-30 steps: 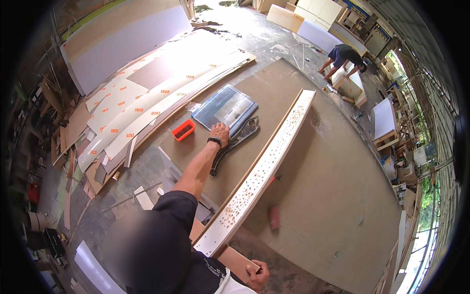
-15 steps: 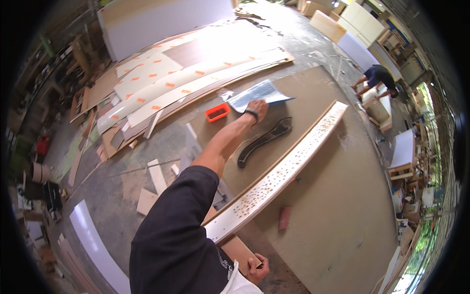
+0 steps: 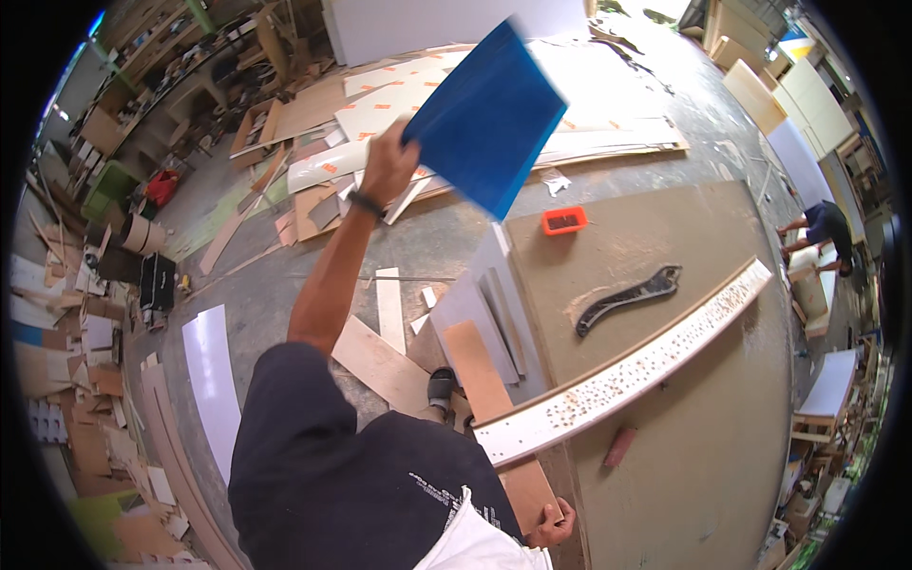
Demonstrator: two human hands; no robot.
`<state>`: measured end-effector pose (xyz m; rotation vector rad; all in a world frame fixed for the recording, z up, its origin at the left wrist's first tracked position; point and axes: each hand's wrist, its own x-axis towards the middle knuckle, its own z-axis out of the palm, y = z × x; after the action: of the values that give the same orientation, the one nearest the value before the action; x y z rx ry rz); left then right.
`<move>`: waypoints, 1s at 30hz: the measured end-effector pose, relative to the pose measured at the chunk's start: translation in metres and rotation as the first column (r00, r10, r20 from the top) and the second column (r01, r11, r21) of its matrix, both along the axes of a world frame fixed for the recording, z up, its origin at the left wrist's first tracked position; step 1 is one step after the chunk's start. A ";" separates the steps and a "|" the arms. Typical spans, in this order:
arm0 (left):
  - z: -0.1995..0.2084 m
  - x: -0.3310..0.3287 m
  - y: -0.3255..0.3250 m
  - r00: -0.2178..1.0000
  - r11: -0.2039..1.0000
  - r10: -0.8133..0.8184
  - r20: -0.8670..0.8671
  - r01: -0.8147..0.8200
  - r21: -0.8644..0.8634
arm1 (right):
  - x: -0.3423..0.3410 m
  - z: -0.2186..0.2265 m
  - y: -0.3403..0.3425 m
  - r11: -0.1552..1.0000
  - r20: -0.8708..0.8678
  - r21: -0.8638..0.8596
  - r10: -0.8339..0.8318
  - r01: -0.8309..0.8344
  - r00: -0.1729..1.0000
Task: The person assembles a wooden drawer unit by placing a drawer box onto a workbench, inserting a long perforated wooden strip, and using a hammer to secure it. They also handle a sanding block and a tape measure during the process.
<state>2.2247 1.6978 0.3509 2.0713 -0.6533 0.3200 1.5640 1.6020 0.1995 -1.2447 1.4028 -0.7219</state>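
Up in the air, left of the red-orange tray on the counter, we have the blue folder stretching out right of our left hand, fingers pinching its left corner! Down low, our right hand has its fingers closed on the end of the brown board, near the spotted white strip.

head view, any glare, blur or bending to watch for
Head view: glare washes out part of the stacked white sheets; head view: the blue folder in the left hand looks slightly motion-blurred; head view: fisheye distortion appears to bow the dotted white board.
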 end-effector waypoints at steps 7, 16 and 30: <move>-0.257 -0.070 0.208 0.851 0.898 0.419 -0.315 -0.339 0.280 | 0.002 -0.002 0.003 0.999 -0.078 -0.010 -0.036 0.035 0.996; -0.418 0.011 0.269 0.672 0.595 0.700 -0.241 -0.362 0.718 | 0.015 0.011 0.006 0.993 -0.121 -0.042 -0.113 0.109 0.986; -0.296 0.212 0.067 1.000 0.693 0.020 -0.013 -0.005 0.721 | 0.037 0.031 0.023 0.981 -0.195 -0.160 -0.144 0.113 0.970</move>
<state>2.4367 1.7650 0.0552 2.8339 -0.8444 0.0306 1.6011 1.6248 0.2310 -1.3843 1.6358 -0.8169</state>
